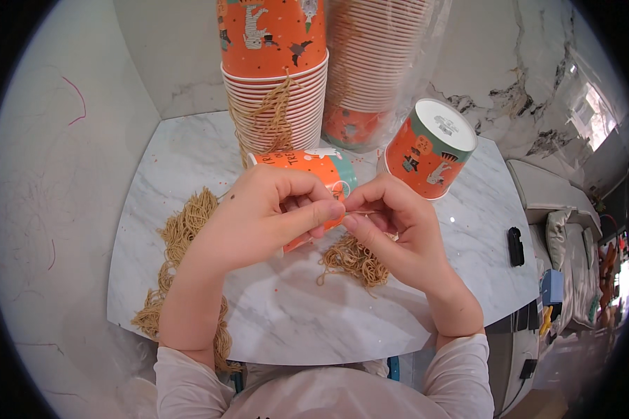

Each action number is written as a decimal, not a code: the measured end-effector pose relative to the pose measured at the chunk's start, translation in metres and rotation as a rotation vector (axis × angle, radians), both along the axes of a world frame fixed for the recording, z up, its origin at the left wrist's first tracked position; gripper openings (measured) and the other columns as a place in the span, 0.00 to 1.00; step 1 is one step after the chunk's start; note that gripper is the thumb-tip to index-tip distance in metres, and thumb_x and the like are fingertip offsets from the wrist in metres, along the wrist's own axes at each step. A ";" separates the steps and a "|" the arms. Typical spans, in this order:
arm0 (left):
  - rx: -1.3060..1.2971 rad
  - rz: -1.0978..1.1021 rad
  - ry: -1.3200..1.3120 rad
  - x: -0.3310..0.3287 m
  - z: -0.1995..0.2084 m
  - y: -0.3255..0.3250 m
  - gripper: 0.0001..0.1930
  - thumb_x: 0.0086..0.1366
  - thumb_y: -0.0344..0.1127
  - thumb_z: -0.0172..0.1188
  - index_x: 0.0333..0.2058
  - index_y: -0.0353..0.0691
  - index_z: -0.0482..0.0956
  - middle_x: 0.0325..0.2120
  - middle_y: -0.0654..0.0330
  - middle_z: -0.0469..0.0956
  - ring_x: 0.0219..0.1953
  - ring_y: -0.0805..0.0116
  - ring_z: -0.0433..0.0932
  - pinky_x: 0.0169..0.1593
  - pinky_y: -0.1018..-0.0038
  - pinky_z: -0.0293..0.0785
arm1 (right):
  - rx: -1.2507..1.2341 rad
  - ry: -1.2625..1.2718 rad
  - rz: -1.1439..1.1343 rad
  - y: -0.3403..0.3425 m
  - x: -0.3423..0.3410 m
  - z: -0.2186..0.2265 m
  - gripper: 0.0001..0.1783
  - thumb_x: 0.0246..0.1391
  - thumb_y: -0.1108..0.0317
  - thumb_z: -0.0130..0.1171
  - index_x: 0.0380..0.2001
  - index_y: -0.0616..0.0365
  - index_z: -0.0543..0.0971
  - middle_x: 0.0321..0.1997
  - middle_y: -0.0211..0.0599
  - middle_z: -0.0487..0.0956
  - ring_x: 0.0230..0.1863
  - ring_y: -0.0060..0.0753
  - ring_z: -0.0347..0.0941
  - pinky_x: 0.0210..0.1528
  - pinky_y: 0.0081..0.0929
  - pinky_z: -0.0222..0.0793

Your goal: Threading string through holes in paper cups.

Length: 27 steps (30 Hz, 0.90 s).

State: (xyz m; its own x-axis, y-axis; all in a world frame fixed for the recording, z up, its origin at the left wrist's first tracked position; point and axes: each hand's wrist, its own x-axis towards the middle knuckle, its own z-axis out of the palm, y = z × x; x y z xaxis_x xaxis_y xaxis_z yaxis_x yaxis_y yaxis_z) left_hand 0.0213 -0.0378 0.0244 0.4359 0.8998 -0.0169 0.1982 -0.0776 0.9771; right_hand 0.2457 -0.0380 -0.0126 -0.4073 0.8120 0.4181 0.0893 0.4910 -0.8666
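Note:
My left hand [265, 216] and my right hand [409, 230] meet over the middle of the table, each with thumb and forefinger pinched together. A short piece of tan twine [362, 211] runs between their fingertips. Just behind and beneath them, an orange paper bucket [304, 162] with a teal band lies on its side, partly covered by my left hand. Below my right hand rests a small tangle of tan twine [356, 260]. A longer heap of twine [189, 220] trails along the left side, partly behind my left forearm.
A tall stack of orange buckets [276, 105] rises at the back, strands of twine hanging over it. Beside it stands a plastic-wrapped stack [384, 56]. One bucket [433, 150] sits upside down at back right. A small black object [515, 246] lies near the marble table's [426, 318] right edge.

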 end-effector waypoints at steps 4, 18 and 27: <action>0.030 -0.004 -0.036 0.002 0.001 0.000 0.08 0.69 0.33 0.64 0.33 0.33 0.82 0.24 0.67 0.81 0.28 0.82 0.77 0.34 0.81 0.72 | 0.056 -0.029 -0.049 -0.003 0.001 0.005 0.07 0.58 0.76 0.64 0.40 0.61 0.80 0.32 0.27 0.72 0.27 0.15 0.60 0.28 0.17 0.55; 0.152 0.069 -0.063 0.004 -0.009 0.003 0.15 0.72 0.39 0.62 0.28 0.33 0.80 0.19 0.67 0.77 0.20 0.84 0.71 0.24 0.81 0.66 | -0.044 0.047 -0.054 0.001 0.000 -0.002 0.04 0.64 0.74 0.59 0.40 0.63 0.77 0.35 0.27 0.73 0.30 0.13 0.64 0.31 0.14 0.61; 0.159 0.086 -0.051 0.004 -0.010 0.003 0.17 0.72 0.41 0.62 0.28 0.34 0.80 0.19 0.67 0.77 0.20 0.84 0.71 0.24 0.81 0.66 | -0.041 0.031 -0.051 -0.001 0.000 0.001 0.05 0.66 0.74 0.58 0.41 0.64 0.76 0.36 0.27 0.74 0.32 0.12 0.65 0.32 0.14 0.62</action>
State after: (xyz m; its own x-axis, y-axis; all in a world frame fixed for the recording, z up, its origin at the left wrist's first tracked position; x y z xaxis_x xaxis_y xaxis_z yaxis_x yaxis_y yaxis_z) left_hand 0.0251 -0.0348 0.0145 0.3543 0.9233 0.1485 0.1615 -0.2168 0.9628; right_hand 0.2455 -0.0386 -0.0119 -0.3528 0.8480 0.3955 0.0861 0.4504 -0.8887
